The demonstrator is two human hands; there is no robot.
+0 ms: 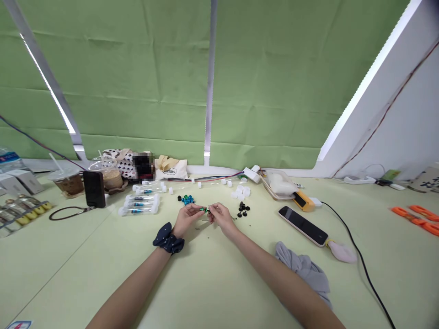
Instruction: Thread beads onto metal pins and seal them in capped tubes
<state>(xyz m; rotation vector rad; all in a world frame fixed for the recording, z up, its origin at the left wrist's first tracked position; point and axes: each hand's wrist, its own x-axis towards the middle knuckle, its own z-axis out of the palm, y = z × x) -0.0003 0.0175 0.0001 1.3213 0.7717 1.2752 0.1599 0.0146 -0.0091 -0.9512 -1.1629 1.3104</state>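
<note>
Near the middle of the table, my left hand (188, 218) pinches a small green piece (203, 209) between thumb and fingertips. My right hand (220, 216) meets it from the right, its fingers closed on a small dark part (208, 210) that touches the green piece. Just behind my left hand lies a cluster of small blue and green pieces (188, 199). Several black caps (243, 208) lie to the right of my right hand, with white caps (241, 191) behind them. Clear tubes with white ends (140, 204) rest together to the left.
A black phone (94, 189) stands upright at left beside drink cups (67, 180). On the right are another phone (303, 225), a black cable (360, 256), a grey cloth (303, 269), a yellow device (303, 201) and orange-handled scissors (416, 217). Bottles (25, 208) stand far left.
</note>
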